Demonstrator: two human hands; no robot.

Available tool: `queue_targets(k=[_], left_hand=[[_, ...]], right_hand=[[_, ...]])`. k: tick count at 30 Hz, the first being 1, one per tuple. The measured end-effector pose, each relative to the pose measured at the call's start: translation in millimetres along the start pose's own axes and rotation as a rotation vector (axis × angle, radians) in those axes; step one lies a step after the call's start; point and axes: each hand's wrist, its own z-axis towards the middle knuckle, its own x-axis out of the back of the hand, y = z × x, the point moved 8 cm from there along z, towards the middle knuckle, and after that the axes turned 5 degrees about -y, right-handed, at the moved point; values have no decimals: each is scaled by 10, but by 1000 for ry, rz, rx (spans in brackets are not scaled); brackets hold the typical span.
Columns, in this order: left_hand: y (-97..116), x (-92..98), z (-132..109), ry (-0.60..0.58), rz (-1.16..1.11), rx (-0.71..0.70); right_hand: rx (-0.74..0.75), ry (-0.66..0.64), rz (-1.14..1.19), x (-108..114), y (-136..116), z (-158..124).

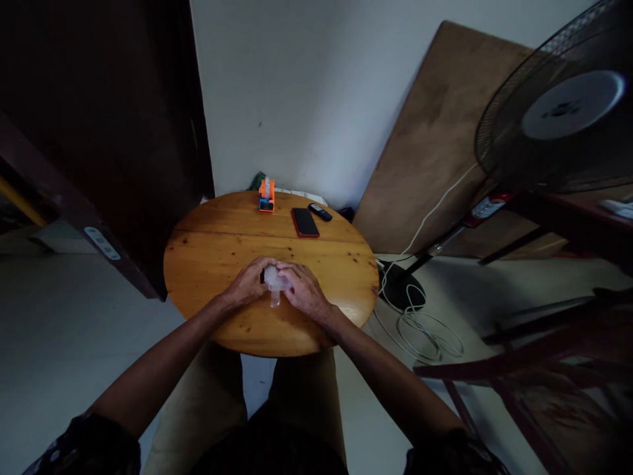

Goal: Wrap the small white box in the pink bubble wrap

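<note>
Both of my hands meet over the middle of a round wooden table (208,264). My left hand (248,282) and my right hand (305,290) are closed around a small pale, translucent object (273,280) held between them. Its lower end sticks out below my fingers; I cannot make out what it is. Farther back on the table stand a small orange and blue object (266,195), a dark phone with a red edge (304,222) and a small black remote (320,212).
A dark wooden door (99,132) stands at the left. A brown board (435,145) leans on the wall at the right, near a large fan (564,112). White cables (425,330) coil on the floor beside the table. A power strip (487,207) sits on a dark bench.
</note>
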Motion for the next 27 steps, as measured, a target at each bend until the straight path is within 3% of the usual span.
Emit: queue_targets(k=[4, 7, 10, 14, 19, 27], left_hand=[[40, 77, -9, 4, -96, 120], [25, 63, -36, -83, -165, 341], [11, 68, -60, -129, -150, 515], [100, 182, -13, -122, 1, 454], [131, 123, -4, -223, -281, 334], [-177, -18, 16, 5, -552, 429]], right_hand=[[-98, 8, 148, 77, 69, 71], [-270, -91, 370, 63, 227, 151], [-463, -202, 644, -94, 398, 210], [-689, -209, 942, -320, 545, 215], [-684, -196, 927, -325, 566, 241], [-569, -7, 929, -176, 681, 404]])
